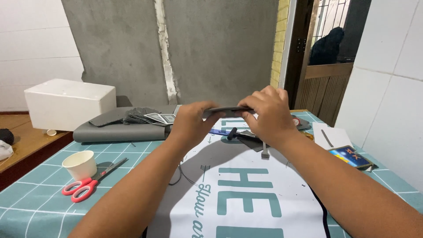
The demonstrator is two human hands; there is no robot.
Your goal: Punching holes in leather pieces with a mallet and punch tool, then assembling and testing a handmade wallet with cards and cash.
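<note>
both hands were raised above the counter (39,194), meeting at a thin, flat dark grey piece (229,110) held edge-on to the camera. the left hand (191,123) was closed on the piece's left end, thumb on top and fingers curled beneath. the right hand (269,114) gripped its right end, fingers folded over the top edge so that most of that end was hidden. the piece hung level between them, well above the white printed mat (246,194) spread over the teal grid cover of the counter.

below the hands, on the mat, lay a dark-handled tool (240,135) and a small pronged punch (265,153), just beside each other; part of them was covered by the right wrist. to the left, a white paper cup (80,164) stood next to red-handled scissors (90,181), which lay flat with their blades pointing towards the centre. further back, a roll of grey sheet material (119,131) stretched along the counter's far edge with a fan of dark cut pieces (145,116) on top. behind it stood a white foam box (68,103). on the right, a sheet of white paper (337,134) and a small colourful packet (350,157) lay near the tiled wall.
</note>
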